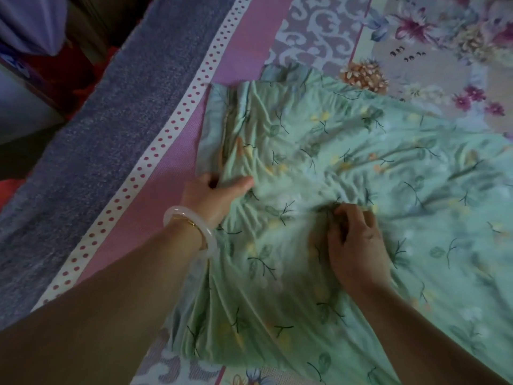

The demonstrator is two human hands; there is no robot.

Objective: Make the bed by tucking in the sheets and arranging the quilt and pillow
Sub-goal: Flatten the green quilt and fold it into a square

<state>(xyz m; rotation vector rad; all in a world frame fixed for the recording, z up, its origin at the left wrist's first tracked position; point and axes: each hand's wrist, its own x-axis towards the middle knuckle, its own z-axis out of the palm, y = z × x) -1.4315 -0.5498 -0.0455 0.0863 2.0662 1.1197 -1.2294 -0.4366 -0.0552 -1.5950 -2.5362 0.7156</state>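
A light green quilt (347,151) with a leaf and flower print lies rumpled across the bed, its left edge bunched into folds. My left hand (211,194), with a pale bangle on the wrist, grips that left edge, fingers tucked under the cloth and thumb on top. My right hand (352,240) pinches a gathered fold in the middle of the quilt, fingers curled into the fabric. Under the quilt lies a floral bed sheet (433,37) with pink flowers. No pillow is in view.
A pink mat (177,140) with a white, red-dotted border (155,151) runs along the bed's left side. Beside it lies a grey-blue blanket (91,129) at the bed edge. Dark furniture and red items stand at the far left.
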